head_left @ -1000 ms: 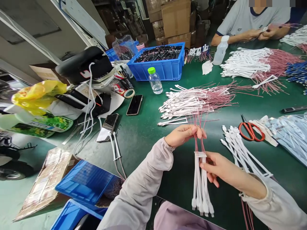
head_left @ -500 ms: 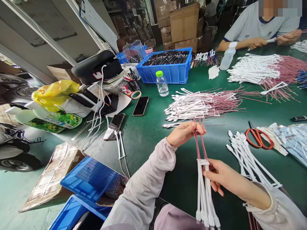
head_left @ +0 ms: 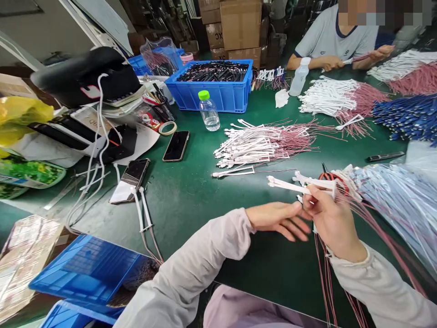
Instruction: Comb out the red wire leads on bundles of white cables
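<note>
My right hand (head_left: pixel 330 217) is closed around a small bundle of white-tipped cables with red wires (head_left: pixel 300 185), holding it roughly level, white ends pointing left, red wires trailing down past my wrist. My left hand (head_left: pixel 280 218) lies just left of it with fingers stretched out, fingertips touching the right hand, holding nothing. A pile of the same white and red cables (head_left: pixel 262 143) lies on the green table (head_left: pixel 191 196) beyond my hands.
Red-handled scissors (head_left: pixel 336 178) lie behind the bundle, clear bagged items (head_left: pixel 399 196) to the right. A water bottle (head_left: pixel 208 110), blue crate (head_left: pixel 215 86), two phones (head_left: pixel 175 146) and clutter fill the left. Another person (head_left: pixel 334 38) works at the far side.
The bundle hung upright between both hands; now my right hand has swung it level and to the right, and my left hand has let go of the red wires. The view shifted right.
</note>
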`<action>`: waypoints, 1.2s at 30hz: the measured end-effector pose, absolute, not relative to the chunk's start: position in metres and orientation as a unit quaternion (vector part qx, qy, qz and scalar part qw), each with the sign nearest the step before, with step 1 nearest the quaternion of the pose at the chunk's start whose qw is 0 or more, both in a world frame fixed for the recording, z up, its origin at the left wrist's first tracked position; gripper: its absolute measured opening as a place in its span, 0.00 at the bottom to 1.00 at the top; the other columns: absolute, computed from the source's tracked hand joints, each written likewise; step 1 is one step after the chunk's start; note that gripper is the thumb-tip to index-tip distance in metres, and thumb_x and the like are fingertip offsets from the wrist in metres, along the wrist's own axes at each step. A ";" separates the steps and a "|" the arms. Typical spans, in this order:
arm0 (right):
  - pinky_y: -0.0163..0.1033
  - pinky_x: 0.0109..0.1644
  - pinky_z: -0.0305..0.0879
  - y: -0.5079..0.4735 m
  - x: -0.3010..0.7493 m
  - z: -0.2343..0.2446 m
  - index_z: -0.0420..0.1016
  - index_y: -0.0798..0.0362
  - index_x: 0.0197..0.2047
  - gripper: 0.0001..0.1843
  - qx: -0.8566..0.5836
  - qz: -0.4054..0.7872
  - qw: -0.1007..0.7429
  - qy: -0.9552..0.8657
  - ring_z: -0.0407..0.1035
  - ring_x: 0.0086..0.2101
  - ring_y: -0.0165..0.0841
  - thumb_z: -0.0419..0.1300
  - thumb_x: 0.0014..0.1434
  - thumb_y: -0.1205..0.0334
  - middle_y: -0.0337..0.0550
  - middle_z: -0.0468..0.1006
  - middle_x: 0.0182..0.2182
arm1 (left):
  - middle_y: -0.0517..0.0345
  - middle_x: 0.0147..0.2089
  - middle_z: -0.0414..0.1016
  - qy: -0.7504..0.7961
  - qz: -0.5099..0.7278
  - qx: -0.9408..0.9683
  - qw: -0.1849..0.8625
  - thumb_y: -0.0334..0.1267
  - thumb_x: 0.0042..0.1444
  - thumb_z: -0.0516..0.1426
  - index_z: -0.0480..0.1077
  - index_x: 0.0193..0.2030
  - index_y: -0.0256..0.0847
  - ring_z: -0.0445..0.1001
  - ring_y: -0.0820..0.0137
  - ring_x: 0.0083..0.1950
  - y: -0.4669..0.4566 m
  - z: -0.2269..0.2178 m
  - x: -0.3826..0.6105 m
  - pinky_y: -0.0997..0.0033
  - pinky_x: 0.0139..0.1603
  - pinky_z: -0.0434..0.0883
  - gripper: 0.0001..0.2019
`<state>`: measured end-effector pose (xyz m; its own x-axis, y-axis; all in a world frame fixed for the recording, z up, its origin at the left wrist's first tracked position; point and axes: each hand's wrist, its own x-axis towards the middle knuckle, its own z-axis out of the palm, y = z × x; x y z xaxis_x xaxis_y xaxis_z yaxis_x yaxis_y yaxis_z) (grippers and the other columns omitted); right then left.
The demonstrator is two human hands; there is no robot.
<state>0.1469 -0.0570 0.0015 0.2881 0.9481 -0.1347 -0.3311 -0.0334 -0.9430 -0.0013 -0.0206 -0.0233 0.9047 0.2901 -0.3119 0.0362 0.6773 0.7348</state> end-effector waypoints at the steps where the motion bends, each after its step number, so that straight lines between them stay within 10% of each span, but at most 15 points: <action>1: 0.30 0.24 0.59 -0.061 0.145 0.001 0.69 0.52 0.30 0.08 -0.514 0.498 0.618 -0.326 0.61 0.23 0.25 0.65 0.53 0.61 0.34 0.67 0.24 | 0.55 0.38 0.72 0.212 0.111 0.340 0.910 0.66 0.39 0.58 0.71 0.37 0.39 0.72 0.70 0.39 -0.027 -0.028 0.010 0.71 0.37 0.67 0.31; 8: 0.33 0.24 0.62 -0.089 0.145 -0.008 0.69 0.49 0.38 0.05 -0.558 0.426 0.515 -0.492 0.63 0.23 0.29 0.59 0.61 0.58 0.36 0.70 0.26 | 0.65 0.23 0.63 0.166 0.300 0.228 0.911 0.53 0.51 0.59 0.72 0.44 0.43 0.66 0.75 0.26 -0.037 -0.029 0.031 0.72 0.34 0.65 0.19; 14: 0.43 0.47 0.69 -0.085 0.191 -0.004 0.74 0.49 0.43 0.09 -0.550 0.271 0.371 -0.698 0.73 0.39 0.39 0.57 0.62 0.56 0.45 0.78 0.39 | 0.57 0.30 0.73 0.265 0.392 0.383 0.793 0.47 0.46 0.64 0.76 0.32 0.34 0.69 0.74 0.33 -0.019 -0.015 0.009 0.73 0.40 0.65 0.16; 19: 0.44 0.40 0.74 -0.085 0.179 -0.005 0.72 0.52 0.45 0.20 -0.525 0.550 0.300 -0.576 0.75 0.36 0.40 0.50 0.64 0.45 0.47 0.78 0.38 | 0.54 0.28 0.75 0.345 0.331 0.515 0.711 0.50 0.47 0.62 0.77 0.33 0.32 0.70 0.71 0.31 -0.021 -0.020 0.003 0.71 0.36 0.67 0.19; 27: 0.31 0.17 0.57 -0.103 0.147 -0.027 0.67 0.53 0.38 0.21 -0.544 0.601 0.281 -0.513 0.65 0.17 0.27 0.47 0.66 0.44 0.39 0.72 0.26 | 0.61 0.25 0.66 0.335 0.414 0.395 0.749 0.47 0.46 0.64 0.76 0.47 0.36 0.60 0.78 0.27 -0.015 -0.020 -0.001 0.75 0.31 0.59 0.23; 36: 0.28 0.15 0.52 -0.105 0.142 -0.025 0.69 0.54 0.37 0.23 -0.535 0.664 0.303 -0.426 0.64 0.15 0.25 0.51 0.62 0.41 0.40 0.72 0.24 | 0.58 0.33 0.70 0.311 0.424 0.363 0.769 0.49 0.48 0.62 0.72 0.53 0.40 0.55 0.82 0.24 -0.007 -0.019 -0.011 0.77 0.23 0.50 0.26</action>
<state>0.1420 -0.1054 -0.0247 -0.2442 0.8573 -0.4531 0.0537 -0.4546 -0.8891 -0.0107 -0.0071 -0.0186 0.4471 0.8782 -0.1698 -0.4266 0.3762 0.8225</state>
